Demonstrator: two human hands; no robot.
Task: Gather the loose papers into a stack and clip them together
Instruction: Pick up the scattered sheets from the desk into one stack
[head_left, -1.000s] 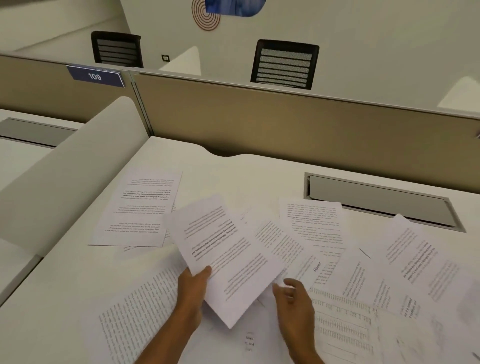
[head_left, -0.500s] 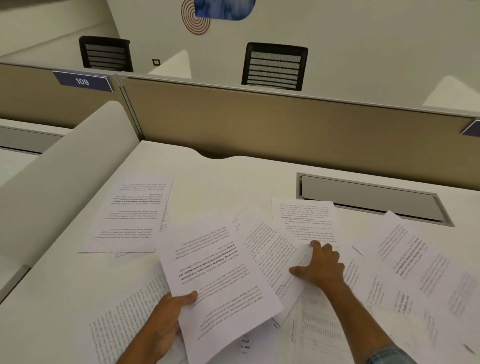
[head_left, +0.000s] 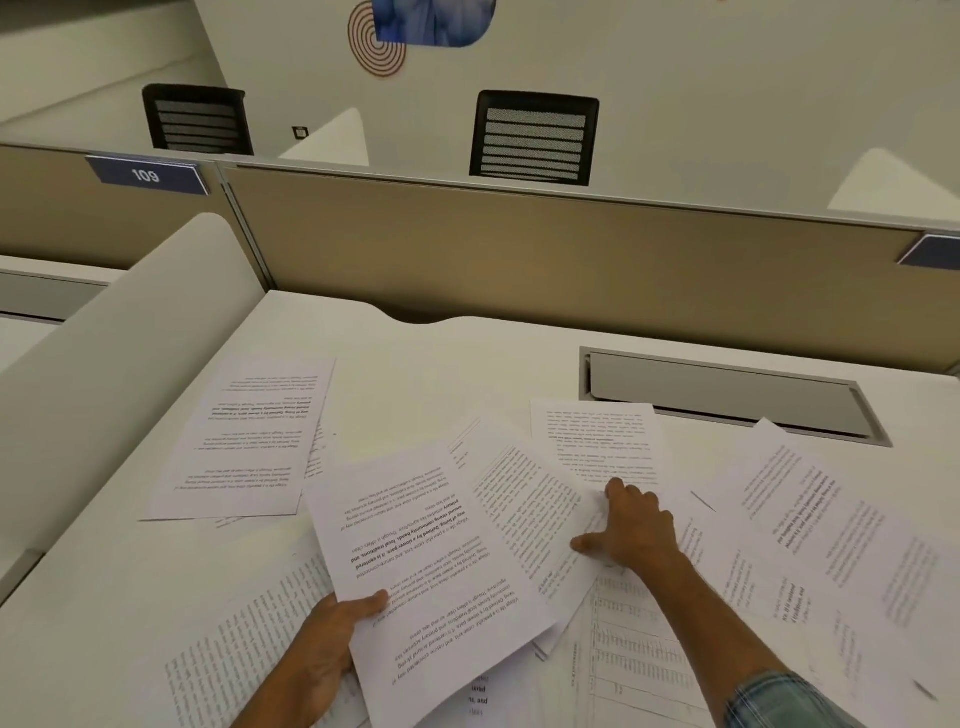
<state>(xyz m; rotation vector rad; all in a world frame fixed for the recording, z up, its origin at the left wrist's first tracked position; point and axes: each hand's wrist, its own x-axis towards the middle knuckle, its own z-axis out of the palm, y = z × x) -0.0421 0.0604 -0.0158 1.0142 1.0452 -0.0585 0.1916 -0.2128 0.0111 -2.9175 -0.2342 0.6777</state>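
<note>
**A:** What is the lay of it?

**B:** A white desk (head_left: 441, 358) strewn with papers (head_left: 649, 654), fanned from left to right, many overlapping. One page (head_left: 249, 441) lies off at the far left. Another (head_left: 831, 525) lies out to the right, near the grey hatch (head_left: 727, 395). I see no clip anywhere.

**A:** And the hands?

**B:** The left hand (head_left: 322, 649) holds a printed sheet (head_left: 431, 566) lifted off the desk, thumb on top at its near edge and fingers curled beneath. I cannot tell whether that is one leaf or several. The right hand (head_left: 636, 530) rests on the overlapping middle sheets (head_left: 524, 509). Its fingers (head_left: 618, 491) are bent with the tips pressing down and the thumb is out to the side. It seems to have nothing pinched.

**A:** So the gathering is at an early stage, I would say. How should this sheet be taken?

**B:** Press lightly and draw it toward the held one, so it slides over its neighbours and does not buckle. Once a corner stands free of the pile, pinch it there and lay it on the held sheet. Grip firmly with the left hand, or the sheet will droop. Take the near ones first and the two far pages last. Tap the edges square on the desk before clipping.
</note>
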